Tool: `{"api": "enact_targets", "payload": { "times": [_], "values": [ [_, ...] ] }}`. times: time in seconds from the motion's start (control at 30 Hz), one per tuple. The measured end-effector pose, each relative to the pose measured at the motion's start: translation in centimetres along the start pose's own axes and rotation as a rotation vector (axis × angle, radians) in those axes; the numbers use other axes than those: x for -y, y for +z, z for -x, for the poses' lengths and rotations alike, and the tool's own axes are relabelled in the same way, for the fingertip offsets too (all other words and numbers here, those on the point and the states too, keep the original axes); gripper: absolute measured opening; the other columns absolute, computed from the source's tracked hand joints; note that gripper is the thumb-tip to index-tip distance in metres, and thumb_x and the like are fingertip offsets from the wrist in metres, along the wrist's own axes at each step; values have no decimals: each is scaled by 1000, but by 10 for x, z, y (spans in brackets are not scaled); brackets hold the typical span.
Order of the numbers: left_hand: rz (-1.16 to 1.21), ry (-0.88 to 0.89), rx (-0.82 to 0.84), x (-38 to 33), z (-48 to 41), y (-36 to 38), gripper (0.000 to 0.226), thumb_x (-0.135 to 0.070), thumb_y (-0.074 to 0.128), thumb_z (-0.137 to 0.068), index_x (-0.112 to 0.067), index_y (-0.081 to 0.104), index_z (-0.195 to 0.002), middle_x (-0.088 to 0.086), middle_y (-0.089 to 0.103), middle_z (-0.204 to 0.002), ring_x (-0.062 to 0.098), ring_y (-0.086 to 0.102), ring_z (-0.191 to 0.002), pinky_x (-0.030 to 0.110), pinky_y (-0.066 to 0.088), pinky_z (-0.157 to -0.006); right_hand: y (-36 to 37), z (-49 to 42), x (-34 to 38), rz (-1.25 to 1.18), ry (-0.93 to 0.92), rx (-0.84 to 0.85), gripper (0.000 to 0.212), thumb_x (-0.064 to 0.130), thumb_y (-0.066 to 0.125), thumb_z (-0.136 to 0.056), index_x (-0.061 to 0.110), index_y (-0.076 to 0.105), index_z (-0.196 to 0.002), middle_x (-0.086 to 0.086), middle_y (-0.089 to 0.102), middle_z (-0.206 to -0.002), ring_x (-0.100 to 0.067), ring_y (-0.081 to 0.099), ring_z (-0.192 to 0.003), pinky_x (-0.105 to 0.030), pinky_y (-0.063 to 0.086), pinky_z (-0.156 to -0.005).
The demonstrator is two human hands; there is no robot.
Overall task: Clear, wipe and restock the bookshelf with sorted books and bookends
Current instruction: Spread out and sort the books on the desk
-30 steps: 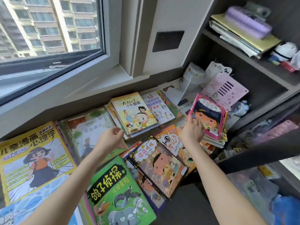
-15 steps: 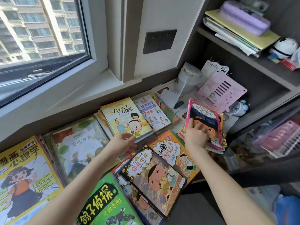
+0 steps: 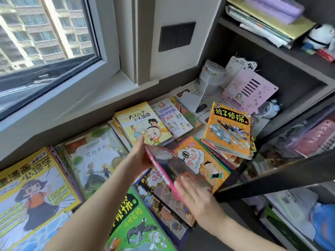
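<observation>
A pink-edged comic book (image 3: 167,166), blurred by motion, hangs tilted above the spread of books in the middle. My left hand (image 3: 138,157) grips its far left corner, with the thumb on top. On the book's near end rests my right hand (image 3: 197,198), its fingers lying flat on the cover. An orange comic (image 3: 229,127) tops the small stack at the right. A yellow comic (image 3: 143,122) lies behind my left hand, and a green one (image 3: 137,223) lies under my forearms. A pink bookend (image 3: 248,91) leans at the back of the shelf.
Several more books cover the ledge, with a large yellow comic (image 3: 30,192) at the left. A dark shelf board (image 3: 272,176) juts out at the right, close to my right hand. A white roll (image 3: 212,75) stands by the wall. The upper shelf holds stacked papers (image 3: 262,24).
My right hand lifted the pink-edged book off the right stack and swung it left. My left hand came up and took its far corner. The orange comic beneath is now uncovered.
</observation>
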State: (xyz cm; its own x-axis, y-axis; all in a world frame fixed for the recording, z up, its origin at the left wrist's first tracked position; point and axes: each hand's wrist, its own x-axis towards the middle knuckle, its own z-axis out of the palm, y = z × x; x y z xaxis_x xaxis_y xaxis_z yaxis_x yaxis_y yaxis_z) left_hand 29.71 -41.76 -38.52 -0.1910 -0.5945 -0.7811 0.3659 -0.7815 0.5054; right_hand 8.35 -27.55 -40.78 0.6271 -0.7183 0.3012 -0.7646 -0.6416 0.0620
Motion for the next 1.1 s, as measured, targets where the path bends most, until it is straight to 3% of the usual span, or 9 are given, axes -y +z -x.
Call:
{"api": "enact_targets", "payload": {
  "times": [0.07,0.17,0.23,0.3,0.43,0.57,0.73,0.87,1.1],
  "values": [
    [-298,68,-137,0,0,-5,66,-54,30,-99,6,56,-107,18,63,-103,34,64,-95,35,52,-65,15,25,-1,42,-119,325,91,13,67,-80,5,12,-152,-15,56,-134,-31,54,-123,-38,49,-98],
    [-941,159,-188,7,-1,-12,36,-26,54,-95,4,57,-115,2,59,-89,21,60,-81,34,54,-75,2,20,-8,-118,-78,556,71,50,57,-85,24,35,-147,1,45,-145,-17,37,-137,-36,36,-110],
    [-1190,155,-178,15,-2,-9,35,-1,56,-87,0,54,-122,-1,52,-89,16,53,-76,22,49,-60,-15,0,-10,-491,222,598,57,51,51,-91,29,42,-143,12,44,-145,-6,36,-137,-31,26,-116],
    [-1167,168,-169,20,1,-8,51,12,51,-83,-5,46,-130,4,51,-100,14,50,-72,20,42,-51,-15,-27,-24,-572,591,412,48,45,49,-96,24,48,-139,11,55,-136,-6,52,-124,-29,40,-106],
    [-1122,127,-132,20,0,-13,33,11,54,-82,-9,51,-109,11,56,-106,21,55,-85,39,58,-78,14,-64,-64,-559,1073,464,53,48,36,-100,14,44,-140,-4,54,-137,-24,55,-121,-35,47,-95],
    [-1104,157,-141,18,-1,-14,25,-6,58,-88,-2,58,-113,8,61,-100,19,59,-84,30,54,-75,26,-72,-54,-706,1014,604,57,52,34,-99,13,49,-138,-6,52,-140,-23,49,-128,-38,42,-104],
    [-1194,178,-129,25,-2,-10,16,-12,48,-92,-4,61,-95,6,61,-86,17,56,-71,24,42,-57,24,-54,-19,-412,749,704,48,43,33,-102,10,51,-131,-7,65,-115,-28,60,-111,-29,45,-75],
    [-1432,212,-213,30,-2,2,15,-8,40,-92,-6,53,-84,5,53,-73,18,49,-61,23,35,-47,19,-51,-8,-371,723,735,48,32,34,-103,11,33,-146,-12,62,-124,-29,59,-113,-38,49,-92],
    [-1624,350,-283,11,4,33,24,-13,39,-95,-9,52,-75,0,47,-66,15,45,-56,22,36,-45,-11,-86,-78,75,932,206,73,45,59,-90,18,26,-149,-12,36,-151,-31,34,-138,-42,25,-113]
  ]
}}
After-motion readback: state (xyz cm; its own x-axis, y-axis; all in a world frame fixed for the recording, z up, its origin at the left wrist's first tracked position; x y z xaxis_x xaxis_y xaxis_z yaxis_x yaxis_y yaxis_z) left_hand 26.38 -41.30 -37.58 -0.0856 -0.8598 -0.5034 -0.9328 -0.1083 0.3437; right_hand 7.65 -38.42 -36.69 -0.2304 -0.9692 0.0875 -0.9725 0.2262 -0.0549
